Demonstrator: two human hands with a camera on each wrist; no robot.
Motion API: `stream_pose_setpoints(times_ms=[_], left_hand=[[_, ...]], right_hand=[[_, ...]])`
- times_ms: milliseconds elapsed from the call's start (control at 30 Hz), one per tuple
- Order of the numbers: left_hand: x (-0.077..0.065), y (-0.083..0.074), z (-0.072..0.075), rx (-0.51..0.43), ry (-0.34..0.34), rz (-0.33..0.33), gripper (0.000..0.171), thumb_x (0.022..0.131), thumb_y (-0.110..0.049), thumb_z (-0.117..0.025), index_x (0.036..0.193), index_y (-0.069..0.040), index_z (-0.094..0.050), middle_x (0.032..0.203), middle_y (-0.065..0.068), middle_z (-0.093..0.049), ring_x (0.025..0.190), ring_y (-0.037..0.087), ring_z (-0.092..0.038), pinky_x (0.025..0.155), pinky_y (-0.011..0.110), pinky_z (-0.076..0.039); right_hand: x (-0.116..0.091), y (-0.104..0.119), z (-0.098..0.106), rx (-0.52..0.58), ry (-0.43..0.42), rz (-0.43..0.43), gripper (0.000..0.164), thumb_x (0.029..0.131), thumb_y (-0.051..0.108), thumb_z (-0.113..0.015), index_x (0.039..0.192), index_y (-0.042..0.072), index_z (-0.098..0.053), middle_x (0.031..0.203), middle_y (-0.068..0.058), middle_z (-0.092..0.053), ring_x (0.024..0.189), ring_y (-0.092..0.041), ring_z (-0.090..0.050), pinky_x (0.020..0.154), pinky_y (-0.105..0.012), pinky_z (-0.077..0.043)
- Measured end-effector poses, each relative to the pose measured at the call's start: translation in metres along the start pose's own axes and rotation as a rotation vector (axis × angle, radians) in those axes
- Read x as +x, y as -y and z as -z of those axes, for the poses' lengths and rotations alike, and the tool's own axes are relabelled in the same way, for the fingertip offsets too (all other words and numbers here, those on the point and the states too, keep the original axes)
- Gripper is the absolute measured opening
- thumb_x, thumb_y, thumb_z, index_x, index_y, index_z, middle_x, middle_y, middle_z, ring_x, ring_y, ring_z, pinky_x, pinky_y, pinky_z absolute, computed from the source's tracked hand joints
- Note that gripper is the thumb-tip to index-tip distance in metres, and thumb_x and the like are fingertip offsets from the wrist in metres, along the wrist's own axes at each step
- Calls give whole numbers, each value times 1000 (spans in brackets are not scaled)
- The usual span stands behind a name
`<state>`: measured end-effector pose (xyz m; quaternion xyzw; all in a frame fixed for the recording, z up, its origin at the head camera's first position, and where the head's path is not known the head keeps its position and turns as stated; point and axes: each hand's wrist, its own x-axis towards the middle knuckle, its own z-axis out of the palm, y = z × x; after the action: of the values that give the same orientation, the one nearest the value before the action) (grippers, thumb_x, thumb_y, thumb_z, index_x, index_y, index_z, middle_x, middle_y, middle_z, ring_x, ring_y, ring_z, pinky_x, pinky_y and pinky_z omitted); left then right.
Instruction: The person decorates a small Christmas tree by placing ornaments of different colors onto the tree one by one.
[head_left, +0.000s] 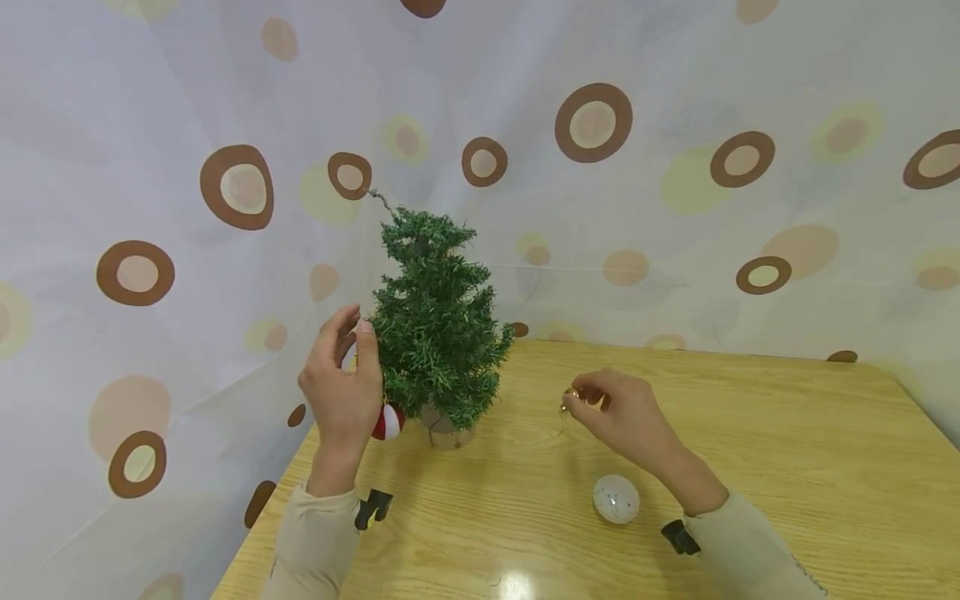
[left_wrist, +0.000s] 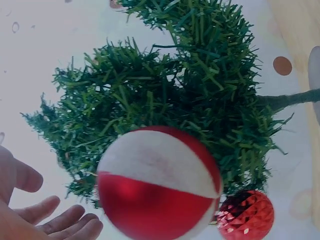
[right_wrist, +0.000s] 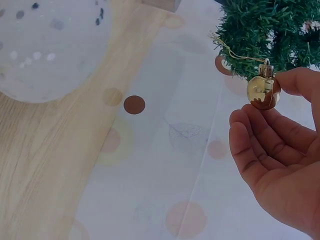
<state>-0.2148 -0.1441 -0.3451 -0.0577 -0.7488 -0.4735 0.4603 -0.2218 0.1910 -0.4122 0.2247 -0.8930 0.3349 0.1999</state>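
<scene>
A small green Christmas tree (head_left: 442, 325) stands on the table in a pale round base (head_left: 450, 433). By its left side is my left hand (head_left: 341, 387), fingers loosely extended and holding nothing. A red and white bauble (left_wrist: 159, 185) hangs close to that hand, partly hidden behind the wrist in the head view. Beside it in the left wrist view is a red faceted bauble (left_wrist: 247, 216). My right hand (head_left: 622, 417), to the right of the tree, pinches a small shiny gold bauble (right_wrist: 262, 92) between thumb and fingers. The bauble's gold string loop (right_wrist: 232, 52) sticks out freely.
A white speckled bauble (head_left: 617, 499) lies on the wooden table (head_left: 787, 442), just below the right hand. Behind the table and along its left side hangs a pale cloth (head_left: 675, 225) with brown and yellow circles. Dark straps (head_left: 372, 509) show by both sleeves.
</scene>
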Motion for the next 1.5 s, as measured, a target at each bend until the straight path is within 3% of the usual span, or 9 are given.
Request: stream_pose_setpoints(times_ms=[167, 400, 600, 767, 833, 933, 1200, 1333, 1500], left_hand=[[-1, -7, 2, 70, -63, -110, 30, 105, -16, -63, 130, -4, -74, 126, 15, -76, 114, 34, -72, 101, 46, -58], [-10, -21, -3, 33, -77, -205, 25, 102, -11, -66, 122, -3, -77, 114, 16, -79, 101, 33, -74, 94, 26, -55], [-22, -32, -15, -25, -9, -299, 20, 99, -7, -66, 113, 0, -78, 98, 16, -79, 87, 30, -73, 78, 36, -57], [-36, -39, -31, -88, 140, -334, 19, 99, -6, -67, 113, 1, -78, 93, 14, -78, 83, 25, -73, 75, 40, -62], [-42, -41, -37, -106, 223, -325, 19, 100, -7, -67, 114, 0, -78, 94, 13, -79, 82, 22, -75, 75, 39, -63], [-51, -45, -45, -136, 368, -259, 19, 102, -10, -68, 115, -2, -78, 97, 10, -81, 82, 19, -78, 76, 33, -65], [-64, -50, -63, -180, 700, 10, 25, 104, -15, -67, 123, -1, -77, 106, 13, -81, 92, 22, -80, 82, 24, -63], [-66, -51, -69, -193, 788, 81, 27, 105, -15, -66, 125, 0, -75, 108, 14, -81, 94, 24, -79, 82, 24, -63], [-71, -52, -72, -182, 825, 62, 27, 106, -14, -64, 124, 2, -75, 107, 15, -81, 92, 24, -80, 81, 24, -63]], right_hand=[[2, 3, 3, 8, -24, 22, 10, 97, 15, -75, 103, 8, -80, 90, 1, -74, 81, -12, -65, 69, -29, -56], [5, 8, 8, 24, -67, 72, 12, 95, 13, -77, 105, 6, -79, 89, -1, -75, 79, -13, -66, 67, -30, -58], [7, 14, 12, 38, -93, 112, 11, 95, 10, -77, 105, 7, -79, 89, 0, -74, 79, -13, -66, 67, -35, -60], [9, 19, 16, 42, -100, 105, 12, 95, 10, -77, 106, 7, -79, 89, 0, -74, 80, -14, -67, 69, -36, -60], [10, 20, 16, 44, -108, 105, 12, 95, 11, -78, 106, 8, -79, 90, 0, -75, 80, -13, -67, 69, -36, -61], [11, 22, 18, 53, -126, 121, 12, 94, 10, -79, 106, 8, -80, 90, 0, -75, 80, -14, -68, 69, -33, -60], [15, 30, 21, 71, -169, 162, 13, 92, 7, -79, 106, 7, -80, 90, -2, -76, 79, -15, -68, 68, -33, -60], [16, 33, 22, 71, -176, 171, 14, 92, 7, -80, 106, 6, -80, 91, -2, -77, 79, -14, -68, 68, -31, -59], [17, 36, 22, 85, -178, 183, 14, 93, 8, -79, 107, 7, -80, 92, 0, -77, 80, -13, -68, 69, -30, -59]])
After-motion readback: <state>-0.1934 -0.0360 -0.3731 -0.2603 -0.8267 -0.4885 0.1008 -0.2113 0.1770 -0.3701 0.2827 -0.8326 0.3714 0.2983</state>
